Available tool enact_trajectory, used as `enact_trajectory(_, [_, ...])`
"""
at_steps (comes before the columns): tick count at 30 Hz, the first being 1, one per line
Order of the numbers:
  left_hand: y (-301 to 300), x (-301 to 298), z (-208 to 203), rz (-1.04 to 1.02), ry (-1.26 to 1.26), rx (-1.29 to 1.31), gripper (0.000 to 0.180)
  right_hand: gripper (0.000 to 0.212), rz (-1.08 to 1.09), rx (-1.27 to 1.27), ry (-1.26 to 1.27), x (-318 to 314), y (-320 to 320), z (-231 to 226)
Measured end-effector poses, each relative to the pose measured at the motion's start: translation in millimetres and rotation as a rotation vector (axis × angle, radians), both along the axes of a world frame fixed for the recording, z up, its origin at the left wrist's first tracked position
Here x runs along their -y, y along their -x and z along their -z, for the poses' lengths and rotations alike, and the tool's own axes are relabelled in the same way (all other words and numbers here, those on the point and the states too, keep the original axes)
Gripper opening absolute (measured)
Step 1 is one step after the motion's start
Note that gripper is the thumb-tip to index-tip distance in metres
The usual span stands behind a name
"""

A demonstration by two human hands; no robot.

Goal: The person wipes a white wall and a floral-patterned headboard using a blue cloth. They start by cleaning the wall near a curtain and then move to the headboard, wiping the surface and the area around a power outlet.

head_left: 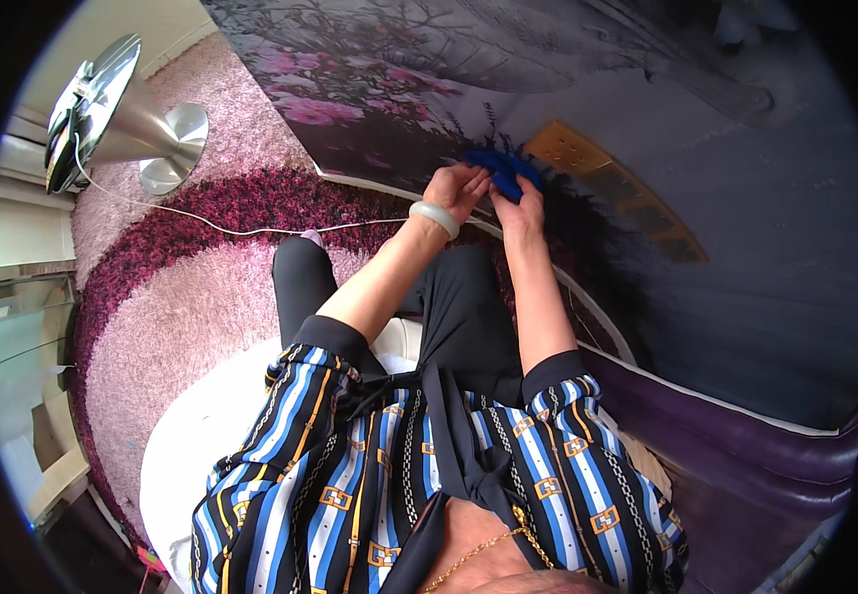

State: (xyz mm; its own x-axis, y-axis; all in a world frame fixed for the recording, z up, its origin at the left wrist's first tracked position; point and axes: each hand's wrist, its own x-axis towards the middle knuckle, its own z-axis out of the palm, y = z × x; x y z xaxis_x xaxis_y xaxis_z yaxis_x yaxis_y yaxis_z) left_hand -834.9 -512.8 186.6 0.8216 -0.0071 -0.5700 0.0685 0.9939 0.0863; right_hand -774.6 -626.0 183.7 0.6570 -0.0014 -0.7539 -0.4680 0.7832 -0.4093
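Note:
A deep blue bundle of soft material [518, 168] lies between my two hands, at the near edge of a large printed panel [429, 59] with pink flowers on a grey ground. My left hand [456, 190], with a pale bangle at the wrist, pinches the bundle's left side with bent fingers. On its near side my right hand [520, 208] grips it, thumb up against the blue. The fingers partly hide the bundle, so I cannot tell its exact kind. Just right of it is a brown strip [572, 150] with small dark spots; whether it is printed or lies there, I cannot tell.
A silver pedestal stand [137, 129] with dark items on top is at the far left. From it a white cable [221, 230] runs across the pink and burgundy rug [171, 317] toward the panel. Purple leather seating [726, 421] lies on the right, and a white seat [191, 421] is beneath me.

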Motion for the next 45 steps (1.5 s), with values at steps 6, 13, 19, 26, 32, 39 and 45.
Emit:
enact_trajectory(6, [12, -54, 5, -0.16, -0.028, 0.285, 0.044, 0.019, -0.072, 0.187, -0.073, -100, 6, -41])
enact_trajectory(13, [49, -106, -28, -0.148, -0.177, 0.271, 0.05, 0.036, -0.081, 0.499, 0.152, -136, 31, -121])
enact_trajectory(19, [89, -114, 2, -0.094, -0.198, 0.104, 0.04, 0.058, 0.136, 1.459, 1.784, -124, 32, -150])
enact_trajectory(26, [107, -130, 3, -0.023, -0.235, 0.163, 0.039, 0.063, -0.404, 2.044, 2.325, -136, -3, -128])
enact_trajectory(32, [150, -151, 50, 0.048, -0.238, 0.085, 0.034, 0.06, -0.647, 2.338, 2.525, -138, -8, -115])
enact_trajectory(39, [178, -211, 48, -0.196, -0.159, 0.249, 0.031, 0.063, -0.268, 2.398, 2.371, -249, 25, -207])
enact_trajectory(45, [185, -264, 49, -0.597, -0.206, 0.048, 0.032, 0.063, -0.356, 2.47, 2.757, -263, 33, -172])
